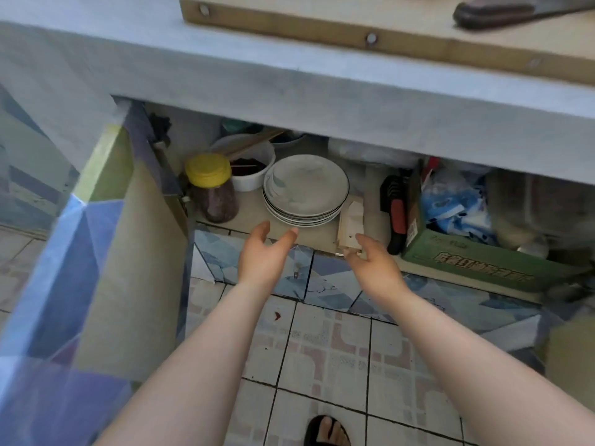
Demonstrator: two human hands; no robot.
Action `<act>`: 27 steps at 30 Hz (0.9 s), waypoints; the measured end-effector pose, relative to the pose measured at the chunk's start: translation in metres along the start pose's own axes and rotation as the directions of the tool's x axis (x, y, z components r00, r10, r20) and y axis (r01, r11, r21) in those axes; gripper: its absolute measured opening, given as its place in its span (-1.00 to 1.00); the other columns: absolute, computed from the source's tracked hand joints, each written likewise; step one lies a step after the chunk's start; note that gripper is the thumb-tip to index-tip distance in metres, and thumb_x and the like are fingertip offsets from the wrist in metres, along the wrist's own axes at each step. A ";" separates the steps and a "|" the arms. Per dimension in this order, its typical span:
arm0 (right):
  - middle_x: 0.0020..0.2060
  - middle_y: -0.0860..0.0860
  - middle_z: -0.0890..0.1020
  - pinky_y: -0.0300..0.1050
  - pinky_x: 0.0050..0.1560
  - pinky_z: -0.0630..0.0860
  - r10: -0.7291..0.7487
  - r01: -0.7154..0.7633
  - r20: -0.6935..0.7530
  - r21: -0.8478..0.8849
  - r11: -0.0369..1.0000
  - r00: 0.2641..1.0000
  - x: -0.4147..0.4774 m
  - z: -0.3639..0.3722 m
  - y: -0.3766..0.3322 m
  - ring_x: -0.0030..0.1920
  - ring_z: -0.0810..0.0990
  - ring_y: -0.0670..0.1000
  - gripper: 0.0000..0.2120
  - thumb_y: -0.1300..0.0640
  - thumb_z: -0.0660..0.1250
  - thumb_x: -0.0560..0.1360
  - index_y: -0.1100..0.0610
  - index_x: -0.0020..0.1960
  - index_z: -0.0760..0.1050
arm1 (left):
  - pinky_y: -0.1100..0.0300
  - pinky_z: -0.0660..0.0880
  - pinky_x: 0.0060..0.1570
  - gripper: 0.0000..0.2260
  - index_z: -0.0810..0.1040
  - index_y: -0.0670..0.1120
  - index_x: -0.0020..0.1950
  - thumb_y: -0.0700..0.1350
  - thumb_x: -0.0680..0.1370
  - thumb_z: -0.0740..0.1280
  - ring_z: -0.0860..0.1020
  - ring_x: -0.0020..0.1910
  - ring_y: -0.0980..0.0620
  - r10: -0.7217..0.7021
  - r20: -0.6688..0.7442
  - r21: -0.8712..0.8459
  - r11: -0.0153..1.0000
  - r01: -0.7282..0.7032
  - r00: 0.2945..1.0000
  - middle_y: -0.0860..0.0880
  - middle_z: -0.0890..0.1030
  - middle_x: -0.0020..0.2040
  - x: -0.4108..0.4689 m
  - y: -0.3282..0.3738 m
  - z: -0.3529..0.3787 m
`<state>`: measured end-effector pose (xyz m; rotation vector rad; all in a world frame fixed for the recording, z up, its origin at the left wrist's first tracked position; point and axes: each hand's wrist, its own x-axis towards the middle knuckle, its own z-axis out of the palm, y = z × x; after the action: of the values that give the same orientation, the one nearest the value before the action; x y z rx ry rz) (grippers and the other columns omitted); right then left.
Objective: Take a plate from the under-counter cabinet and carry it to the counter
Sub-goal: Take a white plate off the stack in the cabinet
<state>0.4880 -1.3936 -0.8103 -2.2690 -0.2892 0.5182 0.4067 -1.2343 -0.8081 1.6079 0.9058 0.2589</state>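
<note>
both hands [317,263] empty, near plates [306,189] stacked in cabinet [351,233].

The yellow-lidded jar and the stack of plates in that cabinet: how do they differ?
The jar stands tall and upright, while the stack of plates lies low and wide. The jar is see-through, with dark contents and a yellow lid; the plates are pale with dark rims and open on top. The jar is single; the plates are several, nested. Both sit on the cabinet shelf, side by side, untouched by either hand.

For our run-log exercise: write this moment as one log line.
phase: reach | left hand: open, empty | right hand: open, empty | plates: stacked in cabinet, untouched | door: open
</note>
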 end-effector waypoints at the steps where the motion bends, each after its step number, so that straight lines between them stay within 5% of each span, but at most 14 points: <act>1: 0.50 0.06 0.24 -0.16 0.32 0.21 -0.006 0.006 -0.003 0.006 1.000 1.000 0.008 0.003 0.002 0.43 0.29 0.05 -0.48 0.03 0.16 0.59 0.13 0.51 0.17 | -0.04 0.28 0.41 -0.35 0.29 -0.06 0.48 0.15 0.46 0.36 0.33 0.44 -0.06 0.013 -0.008 -0.006 1.000 -0.013 1.000 -0.04 0.36 0.47 0.006 -0.004 0.002; 12: 0.53 0.10 0.16 -0.15 0.41 0.10 -0.156 0.157 -0.102 -0.001 0.988 0.982 0.071 0.048 0.042 0.50 0.16 0.07 -0.48 0.09 0.10 0.60 0.17 0.52 0.09 | 0.01 0.25 0.43 -0.38 0.27 -0.10 0.48 0.12 0.50 0.32 0.31 0.46 -0.05 0.189 -0.040 0.012 0.982 -0.189 0.981 -0.06 0.33 0.49 0.069 -0.054 0.017; 18: 0.55 0.06 0.09 -0.10 0.45 0.07 -0.154 0.164 -0.151 0.061 0.985 0.976 0.084 0.049 0.036 0.53 0.10 0.06 -0.40 -0.06 0.13 0.59 0.13 0.54 0.06 | 0.05 0.24 0.41 -0.40 0.26 -0.11 0.49 0.13 0.53 0.27 0.30 0.46 -0.07 0.224 -0.020 0.008 0.975 -0.224 0.974 -0.07 0.32 0.50 0.083 -0.048 0.017; 27: 0.38 0.11 0.40 -0.19 0.15 0.26 -0.196 0.221 -0.225 0.092 0.971 0.954 0.126 0.042 0.008 0.36 0.37 0.12 -0.55 -0.01 0.25 0.54 0.11 0.38 0.34 | 0.22 0.25 0.12 -0.54 0.40 -0.11 0.39 0.00 0.53 0.32 0.41 0.36 -0.09 0.213 -0.110 -0.048 0.975 -0.219 0.971 -0.09 0.47 0.37 0.121 -0.023 0.025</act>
<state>0.5818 -1.3264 -0.8771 -2.1273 -0.3739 0.1726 0.4939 -1.1712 -0.8734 1.6505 0.7937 0.5218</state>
